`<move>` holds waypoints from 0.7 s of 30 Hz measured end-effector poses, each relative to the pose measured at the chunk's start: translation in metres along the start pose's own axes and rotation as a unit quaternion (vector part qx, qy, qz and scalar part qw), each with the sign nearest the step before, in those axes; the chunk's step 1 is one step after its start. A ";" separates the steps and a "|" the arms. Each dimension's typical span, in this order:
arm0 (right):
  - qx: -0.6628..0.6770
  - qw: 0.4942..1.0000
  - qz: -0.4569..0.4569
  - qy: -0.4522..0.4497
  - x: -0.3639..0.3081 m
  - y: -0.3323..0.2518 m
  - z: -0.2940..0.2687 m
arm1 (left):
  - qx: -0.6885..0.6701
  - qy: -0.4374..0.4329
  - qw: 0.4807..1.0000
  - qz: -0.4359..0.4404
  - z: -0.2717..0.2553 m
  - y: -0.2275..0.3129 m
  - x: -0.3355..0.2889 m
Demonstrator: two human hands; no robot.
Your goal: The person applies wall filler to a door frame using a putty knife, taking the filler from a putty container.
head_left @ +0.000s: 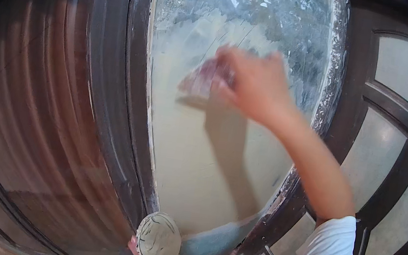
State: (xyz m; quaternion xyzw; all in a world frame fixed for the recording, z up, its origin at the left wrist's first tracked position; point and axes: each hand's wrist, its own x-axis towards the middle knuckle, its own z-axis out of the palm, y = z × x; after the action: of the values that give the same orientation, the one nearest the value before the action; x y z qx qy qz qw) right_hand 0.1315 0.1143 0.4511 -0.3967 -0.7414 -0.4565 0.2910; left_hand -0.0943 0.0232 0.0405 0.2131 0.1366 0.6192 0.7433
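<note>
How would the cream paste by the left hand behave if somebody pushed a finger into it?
The cream paste would probably give softly and keep a dent, since its surface shows creases and ridges. It may well be sticky: a similar cream coat clings to the panel being worked on.

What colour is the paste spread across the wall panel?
The paste is pale cream; it shows best in the head view.

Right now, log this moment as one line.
right fingers: gripping pinkish scraper, blurred | left fingers: at pale paste mound, grip mostly hidden | panel: pale middle, bluish top and bottom
</note>
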 end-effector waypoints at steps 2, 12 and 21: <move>-0.020 0.972 -0.040 -0.230 -0.034 -0.044 0.019 | 0.011 -0.003 1.000 0.017 -0.021 -0.004 0.006; -0.032 0.954 0.286 0.087 -0.007 0.158 -0.011 | 0.066 -0.062 0.996 0.020 0.015 -0.013 0.006; 0.092 0.982 0.078 -0.145 -0.097 0.018 0.040 | 0.038 -0.082 0.996 0.005 0.049 -0.033 0.020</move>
State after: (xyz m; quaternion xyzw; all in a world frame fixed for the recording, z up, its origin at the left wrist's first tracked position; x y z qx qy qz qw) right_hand 0.1945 0.1238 0.3656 -0.4870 -0.7810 -0.3001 0.2505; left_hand -0.0391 0.0308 0.0681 0.2920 0.0976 0.5975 0.7404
